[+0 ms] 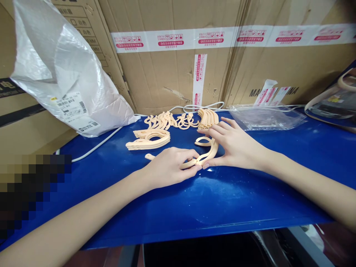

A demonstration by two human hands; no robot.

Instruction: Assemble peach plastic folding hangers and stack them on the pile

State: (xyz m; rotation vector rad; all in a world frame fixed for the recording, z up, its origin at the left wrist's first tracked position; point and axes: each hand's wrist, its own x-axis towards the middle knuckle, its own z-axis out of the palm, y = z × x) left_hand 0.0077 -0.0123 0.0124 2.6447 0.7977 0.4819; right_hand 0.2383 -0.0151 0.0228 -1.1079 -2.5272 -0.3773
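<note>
Low over the blue table, my left hand [174,167] is closed on a beige plastic hanger arm [150,157], whose one end sticks out behind my fingers. My right hand [230,144] grips a curved beige hanger arm [210,154] between thumb and fingers. The two pieces meet end to end at my fingertips; whether they are joined I cannot tell. Just behind my left hand lies a stack of assembled-looking folded hangers [150,140]. Farther back are a pile of beige hooks [169,120] and a neat stack of curved hanger arms [208,118], close to my right fingertips.
Large cardboard boxes [167,74] stand along the back of the blue table [222,200]. A white plastic bag [91,89] leans at the left, with a white cable [97,145] beside it. Clear plastic bags [269,118] lie at the back right.
</note>
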